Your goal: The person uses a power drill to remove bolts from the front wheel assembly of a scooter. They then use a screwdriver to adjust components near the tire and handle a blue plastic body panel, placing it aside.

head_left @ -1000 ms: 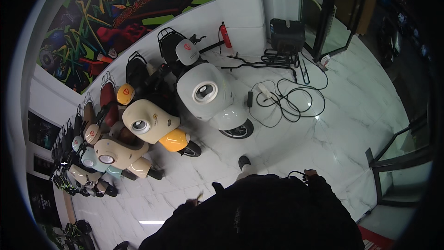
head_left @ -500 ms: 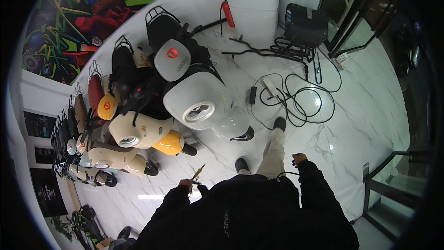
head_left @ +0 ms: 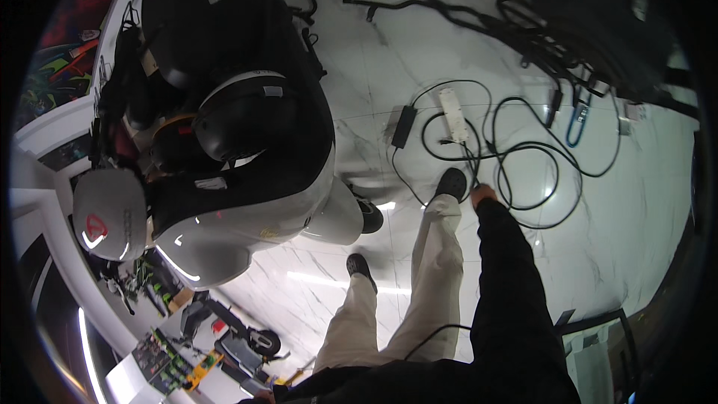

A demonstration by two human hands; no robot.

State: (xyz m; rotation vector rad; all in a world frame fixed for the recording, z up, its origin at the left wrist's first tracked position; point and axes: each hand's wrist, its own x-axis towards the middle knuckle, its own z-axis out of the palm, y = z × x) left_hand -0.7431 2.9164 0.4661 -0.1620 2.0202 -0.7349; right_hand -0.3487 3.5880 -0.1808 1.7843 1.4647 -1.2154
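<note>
My right hand [head_left: 484, 194] reaches down beside my right shoe, its fingers curled in among thin black cables [head_left: 471, 158]. Whether a cable is inside the fingers is too small to make out. Just beyond it lies a white power strip [head_left: 453, 115], with a black power adapter [head_left: 404, 127] to its left. A long black cable [head_left: 555, 152] loops over the floor to the right. At the lower edge my left hand [head_left: 263, 396] is mostly cut off; a slim yellow tool [head_left: 303, 371] sticks out beside it, its kind unclear.
A large grey scooter [head_left: 247, 236] stands close on my left, a black helmet [head_left: 243, 116] on it. Black metal tubes [head_left: 434, 7] and a blue-handled loop [head_left: 577, 123] lie at the far right. A dark frame [head_left: 598, 322] stands near right; another scooter [head_left: 250, 337] is at lower left.
My view has tilted down and come closer to the floor and the grey scooter. My right hand has moved forward to the cables. The left hand has slipped to the lower edge.
</note>
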